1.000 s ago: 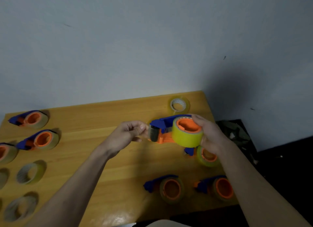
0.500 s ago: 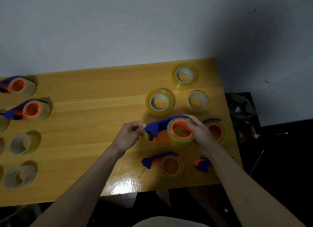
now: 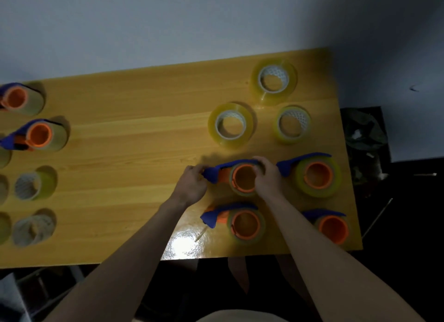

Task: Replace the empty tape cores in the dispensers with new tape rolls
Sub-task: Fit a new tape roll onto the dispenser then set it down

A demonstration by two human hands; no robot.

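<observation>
A: Head view: the dispenser (image 3: 236, 176) being worked on lies flat on the tabletop (image 3: 134, 139), in the right-hand group, with three more dispensers just beside it. Which way does it run?

B: Left to right. Its blue nose points left and its orange hub, with a tape roll around it, sits at the right end.

A: And the hands?

B: The left hand (image 3: 191, 186) is curled around the blue nose. The right hand (image 3: 266, 177) is closed over the right side of the roll, fingers (image 3: 260, 162) wrapped across the top edge. So each hand has the end nearest it.

A: The spare tape rolls (image 3: 230, 126)?

B: Three lie flat just beyond the dispenser, toward the wall, nearest the right hand.

A: Next, then?

B: My guess is it is being set down finished. The two dispensers (image 3: 36, 135) at the far left edge lie closer to the left hand, with loose cores (image 3: 31, 186) below them.
</observation>
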